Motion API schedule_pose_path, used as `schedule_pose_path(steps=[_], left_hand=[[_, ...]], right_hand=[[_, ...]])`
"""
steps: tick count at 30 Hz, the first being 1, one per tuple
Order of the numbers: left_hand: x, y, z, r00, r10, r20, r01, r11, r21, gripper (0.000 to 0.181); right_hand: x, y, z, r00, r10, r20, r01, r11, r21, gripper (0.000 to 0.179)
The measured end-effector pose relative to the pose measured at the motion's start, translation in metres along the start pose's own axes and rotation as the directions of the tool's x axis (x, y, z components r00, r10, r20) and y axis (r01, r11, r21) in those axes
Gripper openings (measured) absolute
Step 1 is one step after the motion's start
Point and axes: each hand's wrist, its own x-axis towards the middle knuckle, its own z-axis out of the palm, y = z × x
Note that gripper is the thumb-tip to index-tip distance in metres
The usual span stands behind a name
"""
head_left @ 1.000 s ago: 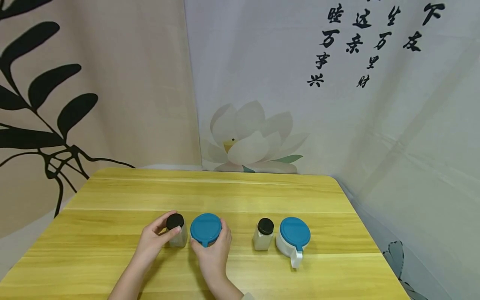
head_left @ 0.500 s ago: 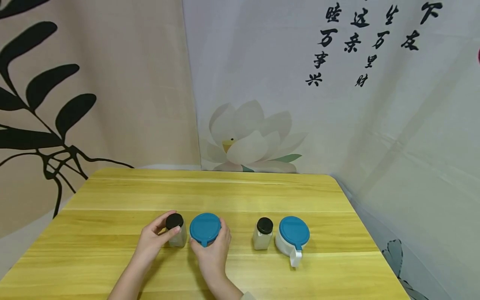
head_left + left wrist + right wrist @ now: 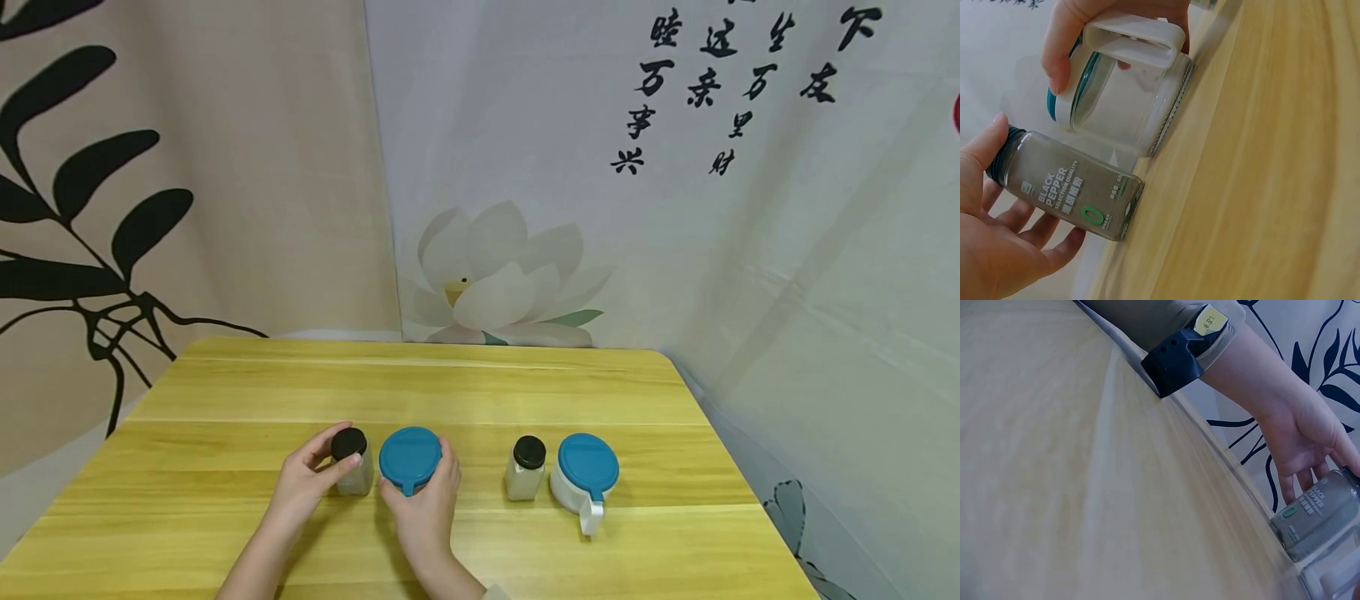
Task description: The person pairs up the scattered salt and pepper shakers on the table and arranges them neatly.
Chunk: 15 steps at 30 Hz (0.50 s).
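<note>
My left hand point(image 3: 300, 483) grips a black pepper bottle point(image 3: 1072, 184) with a black cap, thumb near the cap and fingers behind the body. The bottle stands on the table, its label facing the left wrist camera. Just right of it, my right hand point(image 3: 431, 512) holds a clear glass seasoning jar point(image 3: 1119, 103) by its blue-lidded top, thumb on the near side. The jar's white handle point(image 3: 1135, 40) shows in the left wrist view, and its base rests on the table. In the right wrist view the pepper bottle point(image 3: 1319, 512) appears beside part of the jar point(image 3: 1329, 565).
Farther right on the wooden table point(image 3: 480, 383) stand a second black-capped bottle point(image 3: 525, 471) with pale contents and another blue-lidded jar point(image 3: 588, 467), its white handle pointing toward me. Printed cloth point(image 3: 495, 167) hangs behind the table's far edge.
</note>
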Motion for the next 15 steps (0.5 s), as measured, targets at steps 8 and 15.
schedule_pose_path(steps=[8,15], left_hand=[[-0.0007,0.0008,-0.0001,1.000,0.029,-0.012,-0.028,0.999,0.025,0.056],[-0.0009,0.0021,-0.0012,0.999,0.051,-0.002,-0.051,0.999,0.013,0.056]], right_hand=[[-0.0004,-0.0001,0.0002,1.000,-0.002,-0.001,0.002,1.000,-0.012,0.095],[-0.0006,-0.0018,-0.0009,1.000,-0.004,-0.006,0.004,1.000,-0.010,0.097]])
